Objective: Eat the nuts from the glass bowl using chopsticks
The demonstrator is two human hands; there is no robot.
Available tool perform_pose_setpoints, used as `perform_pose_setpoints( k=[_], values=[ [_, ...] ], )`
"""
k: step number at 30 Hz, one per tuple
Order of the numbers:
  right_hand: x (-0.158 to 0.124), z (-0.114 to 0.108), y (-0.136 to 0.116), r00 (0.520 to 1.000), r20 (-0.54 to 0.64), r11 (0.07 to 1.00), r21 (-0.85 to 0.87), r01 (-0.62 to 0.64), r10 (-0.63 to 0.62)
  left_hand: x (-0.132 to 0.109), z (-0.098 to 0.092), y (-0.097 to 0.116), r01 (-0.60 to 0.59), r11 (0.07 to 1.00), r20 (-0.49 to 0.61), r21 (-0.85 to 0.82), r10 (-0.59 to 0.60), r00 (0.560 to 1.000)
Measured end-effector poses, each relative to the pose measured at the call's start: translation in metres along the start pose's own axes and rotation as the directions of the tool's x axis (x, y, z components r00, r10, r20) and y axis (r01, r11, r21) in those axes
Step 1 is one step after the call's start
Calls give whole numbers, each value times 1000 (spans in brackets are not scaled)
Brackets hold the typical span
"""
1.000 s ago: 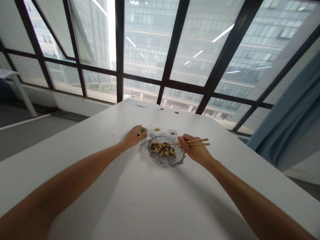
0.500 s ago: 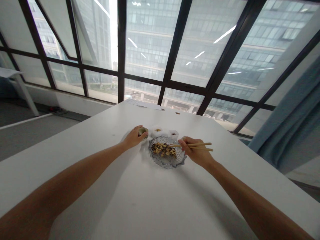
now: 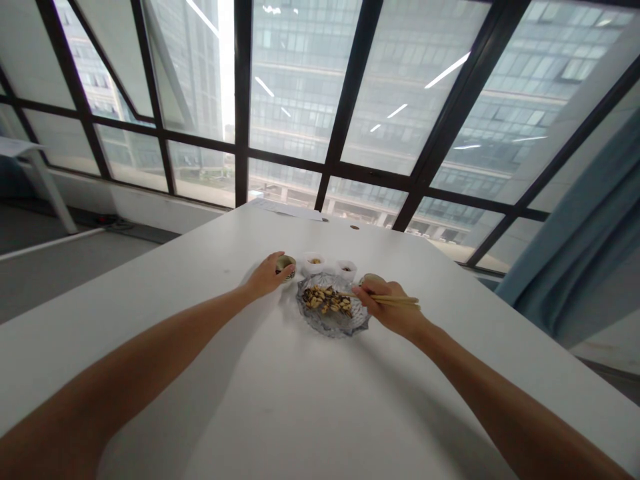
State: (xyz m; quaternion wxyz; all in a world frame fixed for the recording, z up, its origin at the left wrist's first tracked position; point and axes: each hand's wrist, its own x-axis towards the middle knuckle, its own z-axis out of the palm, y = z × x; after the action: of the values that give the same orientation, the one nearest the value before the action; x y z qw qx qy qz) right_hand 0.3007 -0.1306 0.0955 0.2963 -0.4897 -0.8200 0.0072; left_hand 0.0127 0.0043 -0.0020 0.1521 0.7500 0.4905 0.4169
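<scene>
My left hand point(image 3: 270, 272) is wrapped round a small greenish cup point(image 3: 285, 262) standing on the table. In my right hand point(image 3: 387, 303) is a pair of wooden chopsticks point(image 3: 400, 301), their tips over the food in a scalloped clear glass bowl point(image 3: 333, 328). Pale pieces that look like peanuts, mixed with dark bits point(image 3: 327, 300), lie in that bowl. Behind it stand two small white cups, one with pale pieces in it point(image 3: 313, 264) and one with dark pieces point(image 3: 346, 269). Another greenish cup point(image 3: 373, 278) shows partly behind my right hand.
The white table point(image 3: 280, 400) reaches to the window wall, with a sheet of paper point(image 3: 293, 211) at its far edge. A small round brown spot point(image 3: 355, 227) is near it. A blue curtain point(image 3: 565, 247) hangs at right, and another table point(image 3: 45, 173) stands at left.
My right hand has shifted slightly left, and the back ends of the chopsticks have come closer together. More of the greenish cup behind that hand shows. My left hand stays at its cup.
</scene>
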Motion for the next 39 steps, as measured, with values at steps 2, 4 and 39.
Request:
perform_pose_setpoints(
  k=[2,4,39],
  values=[
    [-2,-2,1,999,9,999,39,-34,33,0,1,-1,-2,1000,-4,5,2,1000],
    [-5,-3,4,994,6,985,134,-105,105,1,2,-1,-7,1000,-15,9,7,1000],
    [-49,58,7,776,-125,409,894,-182,618,-3,-7,-1,-152,984,-54,95,158,986]
  ],
)
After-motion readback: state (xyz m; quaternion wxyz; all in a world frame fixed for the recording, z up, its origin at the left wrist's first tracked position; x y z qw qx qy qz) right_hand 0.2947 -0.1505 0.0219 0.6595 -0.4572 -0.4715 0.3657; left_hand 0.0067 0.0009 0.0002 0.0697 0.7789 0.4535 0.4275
